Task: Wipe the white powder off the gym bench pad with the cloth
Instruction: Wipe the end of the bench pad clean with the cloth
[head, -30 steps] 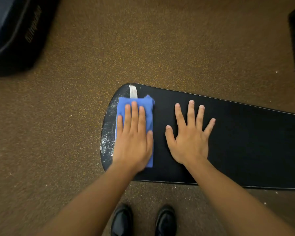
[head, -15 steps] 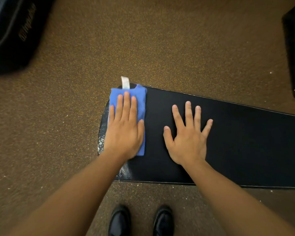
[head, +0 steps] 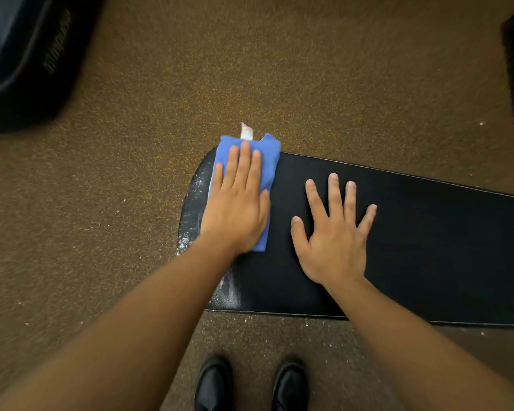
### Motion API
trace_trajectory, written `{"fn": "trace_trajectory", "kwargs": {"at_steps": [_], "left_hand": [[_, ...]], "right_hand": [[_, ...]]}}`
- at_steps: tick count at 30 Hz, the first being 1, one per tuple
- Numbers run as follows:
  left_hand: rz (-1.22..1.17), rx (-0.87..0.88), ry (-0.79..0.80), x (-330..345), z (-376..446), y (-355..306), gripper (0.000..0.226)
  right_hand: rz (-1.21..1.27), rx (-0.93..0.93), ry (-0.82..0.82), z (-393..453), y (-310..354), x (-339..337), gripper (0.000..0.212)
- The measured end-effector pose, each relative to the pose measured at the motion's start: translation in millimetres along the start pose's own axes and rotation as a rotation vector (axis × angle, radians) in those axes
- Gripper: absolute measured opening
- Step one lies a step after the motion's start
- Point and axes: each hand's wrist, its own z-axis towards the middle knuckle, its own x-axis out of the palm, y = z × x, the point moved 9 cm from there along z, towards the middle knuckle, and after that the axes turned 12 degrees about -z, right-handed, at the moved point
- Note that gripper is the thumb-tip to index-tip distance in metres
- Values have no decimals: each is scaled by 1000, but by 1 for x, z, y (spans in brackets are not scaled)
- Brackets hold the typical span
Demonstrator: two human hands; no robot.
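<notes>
Black gym bench pad (head: 428, 247) lies flat, rounded end left. Folded blue cloth (head: 267, 155) sits on that end, far edge overhanging the rim. White powder (head: 190, 215) along left rim, another patch at near-left edge.

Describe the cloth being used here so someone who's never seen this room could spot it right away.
Find the long black bench pad lying over the brown speckled floor. At its rounded, powder-dusted end, the left hand presses flat on a folded cloth. It is the only bright blue thing in view, with a small pale tag poking out beyond its far edge.
</notes>
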Motion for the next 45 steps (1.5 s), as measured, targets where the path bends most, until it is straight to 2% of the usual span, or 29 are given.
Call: {"fn": "trace_trajectory", "kwargs": {"at_steps": [5, 9, 13, 17, 20, 25, 30, 45], "left_hand": [[36, 17, 12, 23, -83, -31, 66], [47, 115, 32, 17, -42, -30, 65], [8, 13, 55, -2, 15, 7, 70], [-16, -58, -33, -4, -21, 9, 67], [7, -63, 8, 11, -57, -9, 66], [62, 111, 45, 10, -9, -21, 68], [7, -28, 26, -9, 28, 18, 71], [0, -16, -31, -5, -3, 12, 69]], "right_hand": [[-13, 4, 6, 0, 1, 1, 66], [-14, 0, 12, -1, 1, 2, 66], [-4, 1, 10, -1, -1, 1, 65], [-6, 2, 9, 0, -1, 1, 66], [-12, 5, 21, 0, 1, 1, 66], [-21, 1, 18, 0, 0, 2, 67], [-3, 7, 9, 0, -1, 2, 66], [18, 18, -11, 1, -1, -2, 66]]}}
